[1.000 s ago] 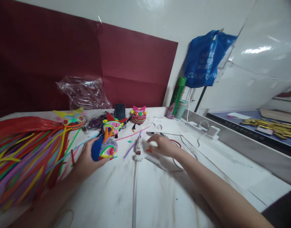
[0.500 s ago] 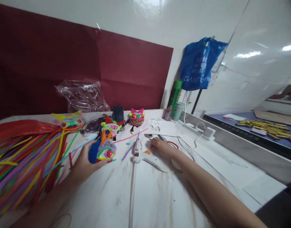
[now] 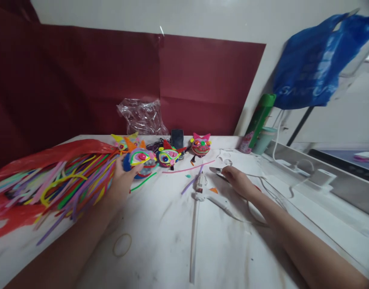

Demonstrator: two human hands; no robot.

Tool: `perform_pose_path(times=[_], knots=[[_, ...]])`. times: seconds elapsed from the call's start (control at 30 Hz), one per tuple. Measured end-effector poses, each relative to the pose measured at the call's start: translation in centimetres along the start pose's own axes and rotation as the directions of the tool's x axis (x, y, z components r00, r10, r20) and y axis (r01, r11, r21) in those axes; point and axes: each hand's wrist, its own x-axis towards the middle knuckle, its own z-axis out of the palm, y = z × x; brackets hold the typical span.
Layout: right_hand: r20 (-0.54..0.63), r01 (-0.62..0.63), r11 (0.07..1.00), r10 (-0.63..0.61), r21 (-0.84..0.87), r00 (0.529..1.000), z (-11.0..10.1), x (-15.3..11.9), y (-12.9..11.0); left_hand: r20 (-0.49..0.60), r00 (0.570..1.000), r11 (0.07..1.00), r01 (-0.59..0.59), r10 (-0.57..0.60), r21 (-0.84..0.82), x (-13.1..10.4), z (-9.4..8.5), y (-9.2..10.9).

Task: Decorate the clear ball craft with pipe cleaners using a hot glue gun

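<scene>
My left hand point(image 3: 122, 182) is wrapped round the side of a small lion-head craft point(image 3: 142, 156) with a blue side, a pink eye outlined in white, green and yellow, and orange points on top. Its thumb lies along the front. My right hand point(image 3: 237, 179) rests low over the table with its fingers closed and pointing left. A grey blade-like piece point(image 3: 216, 170) and a dark strip lie at its fingertips; what the fingers hold, if anything, is hidden. Left of that hand lies a white glue gun point(image 3: 213, 197) with a long glue stick point(image 3: 194, 241) in its back.
Two more lion heads, one red-eared point(image 3: 169, 154) and one pink point(image 3: 201, 145), sit behind, near a phone point(image 3: 177, 138). Coloured pipe cleaners point(image 3: 72, 184) and red plastic spread left. A rubber band point(image 3: 122, 245) lies in front. A green spray can point(image 3: 259, 120), cup point(image 3: 264, 140) and cables stand right.
The view has turned left. My left hand has carried the blue-sided lion head farther back, beside the red-eared one. My right hand has shifted slightly right, away from the glue gun.
</scene>
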Motion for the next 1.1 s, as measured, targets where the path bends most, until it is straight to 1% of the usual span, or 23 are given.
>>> perform_pose_path(times=[0.07, 0.1, 0.17, 0.2, 0.23, 0.27, 0.3, 0.37, 0.43, 0.53, 0.6, 0.73, 0.8, 0.93, 1.1], knots=[[-0.026, 0.022, 0.999, -0.021, 0.036, 0.999, -0.1, -0.2, -1.2, 0.129, 0.989, 0.996, 0.083, -0.079, -0.029, -1.2, 0.6, 1.0], [-0.039, 0.05, 0.997, -0.048, 0.059, 0.998, -0.2, -0.4, -2.1, 0.205, 0.973, 0.994, 0.11, -0.107, -0.006, -2.0, 1.0, 1.4], [-0.082, 0.171, 0.975, -0.161, 0.139, 0.984, -0.5, -1.0, -4.7, 0.358, 0.925, 0.992, 0.116, -0.128, 0.055, -3.7, 2.0, 2.0], [-0.086, 0.246, 0.955, -0.234, 0.166, 0.968, -0.7, -1.4, -6.2, 0.399, 0.913, 0.996, 0.061, -0.081, 0.064, -4.5, 2.6, 2.0], [-0.074, 0.313, 0.932, -0.305, 0.183, 0.95, -0.8, -1.8, -7.8, 0.419, 0.908, 0.997, -0.038, 0.007, 0.067, -5.3, 3.1, 1.9], [-0.067, 0.378, 0.905, -0.372, 0.198, 0.926, -1.0, -2.1, -9.4, 0.438, 0.893, 0.987, -0.146, 0.101, 0.071, -6.0, 3.6, 1.8], [-0.048, 0.433, 0.876, -0.433, 0.214, 0.9, -1.1, -2.4, -10.9, 0.446, 0.879, 0.972, -0.222, 0.168, 0.072, -6.5, 4.0, 1.5], [-0.025, 0.529, 0.825, -0.535, 0.2, 0.844, -1.2, -2.6, -13.2, 0.461, 0.855, 0.949, -0.305, 0.236, 0.08, -7.3, 4.5, 1.1], [-0.006, 0.578, 0.805, -0.582, 0.13, 0.813, -1.2, -2.4, -14.5, 0.469, 0.848, 0.94, -0.327, 0.249, 0.093, -7.6, 4.6, 0.9], [-0.008, 0.581, 0.813, -0.582, 0.036, 0.813, -0.6, -1.9, -15.1, 0.473, 0.837, 0.921, -0.371, 0.275, 0.121, -7.8, 4.6, 0.8], [-0.009, 0.581, 0.813, -0.581, 0.043, 0.814, 0.0, -1.7, -15.0, 0.482, 0.823, 0.903, -0.407, 0.298, 0.136, -7.8, 4.6, 0.7], [0.022, 0.623, 0.779, -0.626, 0.069, 0.78, 1.3, -1.8, -14.9, 0.492, 0.801, 0.872, -0.466, 0.342, 0.153, -7.8, 4.7, 0.4], [0.038, 0.628, 0.776, -0.63, 0.056, 0.776, 1.7, -2.0, -14.9, 0.494, 0.798, 0.866, -0.473, 0.345, 0.159, -7.8, 4.8, 0.4], [0.032, 0.634, 0.773, -0.634, 0.023, 0.772, 1.9, -2.2, -15.0, 0.512, 0.796, 0.87, -0.462, 0.323, 0.17, -7.8, 4.8, 0.7], [0.035, 0.652, 0.758, -0.652, -0.001, 0.758, 1.9, -2.3, -15.2, 0.524, 0.779, 0.86, -0.486, 0.345, 0.156, -7.8, 4.8, 0.8]])
